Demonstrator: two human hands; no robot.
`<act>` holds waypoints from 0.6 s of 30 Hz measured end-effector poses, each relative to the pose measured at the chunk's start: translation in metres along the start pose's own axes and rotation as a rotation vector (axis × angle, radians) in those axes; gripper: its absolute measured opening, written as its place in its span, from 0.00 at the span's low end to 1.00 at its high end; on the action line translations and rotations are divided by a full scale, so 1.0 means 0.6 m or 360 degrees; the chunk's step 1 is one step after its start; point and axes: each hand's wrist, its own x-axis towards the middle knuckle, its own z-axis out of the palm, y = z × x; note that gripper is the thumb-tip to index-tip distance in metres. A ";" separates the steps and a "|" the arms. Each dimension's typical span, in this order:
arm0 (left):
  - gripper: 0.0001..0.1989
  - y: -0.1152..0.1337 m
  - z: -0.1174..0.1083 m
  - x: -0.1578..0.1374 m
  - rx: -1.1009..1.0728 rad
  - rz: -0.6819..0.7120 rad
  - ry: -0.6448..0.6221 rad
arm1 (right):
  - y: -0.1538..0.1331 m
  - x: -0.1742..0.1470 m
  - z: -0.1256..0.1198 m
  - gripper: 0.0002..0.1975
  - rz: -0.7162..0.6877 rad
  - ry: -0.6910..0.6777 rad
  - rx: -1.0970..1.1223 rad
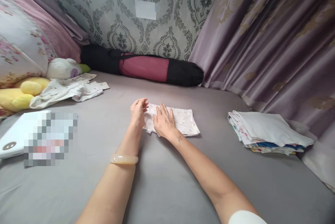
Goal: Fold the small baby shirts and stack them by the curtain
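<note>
A small folded piece of white clothing with a faint pale print lies flat on the grey bed sheet. A white tag sticks out at its lower left edge. Pressed flat on its left half is my right hand, fingers stretched and a little spread. My left hand is at the cloth's left edge with its fingers curled inward. Whether cloth is between those fingertips is hidden.
To the right lies a stack of folded clothes. A crumpled white garment and yellow plush toy are at left, near a white device and blurred item. A black-and-red long bag lies along the wall.
</note>
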 end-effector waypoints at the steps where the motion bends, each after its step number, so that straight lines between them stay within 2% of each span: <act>1: 0.05 -0.005 0.003 -0.005 0.0101 0.0053 -0.0081 | 0.008 -0.005 -0.001 0.28 0.0012 -0.0007 -0.0017; 5: 0.02 -0.026 0.012 -0.015 0.0537 0.0264 -0.0351 | 0.028 -0.020 0.004 0.28 0.0046 -0.0046 -0.0030; 10: 0.08 -0.041 0.013 -0.016 0.1039 0.0424 -0.0492 | 0.031 -0.023 0.012 0.28 0.0076 -0.0054 0.0008; 18: 0.08 -0.041 0.009 -0.021 0.1234 0.0518 -0.0525 | 0.032 -0.026 0.014 0.28 0.0080 0.0012 0.0020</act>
